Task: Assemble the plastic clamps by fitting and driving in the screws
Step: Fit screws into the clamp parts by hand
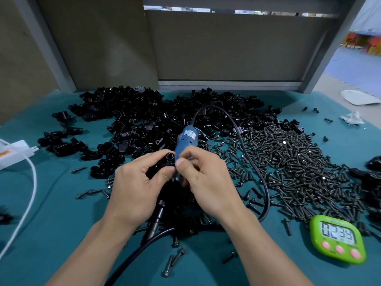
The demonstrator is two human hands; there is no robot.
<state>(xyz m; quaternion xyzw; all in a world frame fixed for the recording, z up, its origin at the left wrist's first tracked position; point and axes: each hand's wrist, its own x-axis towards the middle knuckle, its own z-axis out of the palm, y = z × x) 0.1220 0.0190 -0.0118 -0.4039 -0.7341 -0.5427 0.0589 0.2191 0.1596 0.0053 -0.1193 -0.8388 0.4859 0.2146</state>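
View: head camera, looking forward and down over the bench.
Left hand [134,186]: palm down, fingers curled, thumb and forefinger gripping a black clamp [167,161] from its left side.
Right hand [208,182]: fingers curled round the lower body of a blue screwdriver [186,139]; thumb tip set against the clamp's right edge, beside the left thumb. Any screw between the fingertips: cannot tell.
Clamp: at the left hand's fingertips, between the two thumbs, raised above the teal cloth [61,234]; round socket facing up.
Screwdriver: tilted, upper end pointing away from the camera, lower end hidden behind the right thumb, just right of the clamp.
Clamp parts [132,118]: loose black heap on the cloth, spread across the far left and centre, beyond both hands.
Screws [292,162]: loose dark heap on the cloth, right of the hands; strays scattered near the forearms.
Cord [246,159]: black, arching from the screwdriver's top, crossing the screws, curving back under the right forearm.
Timer [338,238]: green, near right corner, display reading 02:39, three pink buttons beneath.
Power strip [15,151]: white, at the left edge, white lead curving toward the near side.
Rag [352,118]: white, crumpled, far right of the cloth.
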